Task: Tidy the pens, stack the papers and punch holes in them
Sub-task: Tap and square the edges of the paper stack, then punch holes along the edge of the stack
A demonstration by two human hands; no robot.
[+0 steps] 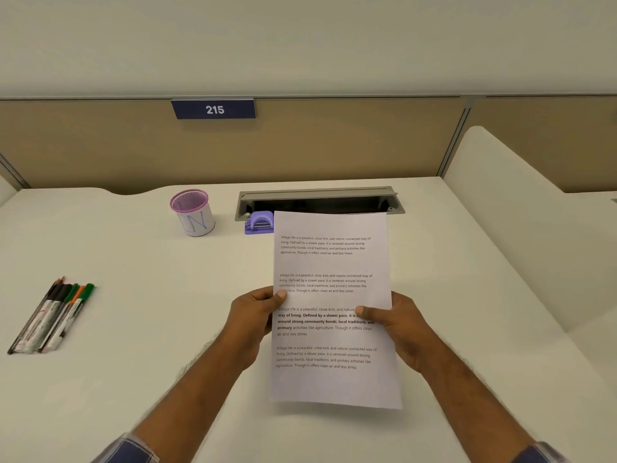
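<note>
Papers [334, 269]: you hold the printed sheets upright-facing and raised off the bench [150, 255], directly in front of the purple hole punch [258, 222], whose right part they hide. Whether this is one sheet or several cannot be told. Your left hand [253, 319] clamps the left edge, thumb on the printed face and fingers closed behind; your right hand [400, 325] clamps the right edge likewise. Judged step: squaring the stack before punching. Loosen both grips slightly, tap the lower edge on the bench until all edges sit flush, then re-clamp. Feed one aligned edge fully into the punch slot, keeping it square to the punch body. The pens [53, 315] lie bundled far left of the punch, still outside the mesh cup [193, 212] just left of it; deal with them separately
</note>
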